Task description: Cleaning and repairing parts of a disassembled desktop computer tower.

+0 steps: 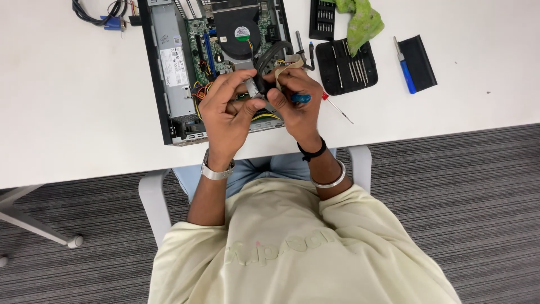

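An opened desktop computer case (169, 84) lies on the white table (67, 107), its green board and round black fan (239, 34) showing. Above the case's near end, my left hand (225, 110) pinches a small silver connector (252, 89) on a black cable (273, 53). My right hand (298, 101) grips the same cable end with a beige strap and holds a small blue-handled screwdriver (301, 98) against the palm. Both hands touch each other over the case.
A black mat with several thin driver bits (346, 67), a bit holder (323, 19) and a green cloth (363, 19) lie right of the case. A red-handled screwdriver (337, 108), a blue pen-like tool (405, 70) beside a black pouch (421, 62), and loose cables (107, 14) lie on the table.
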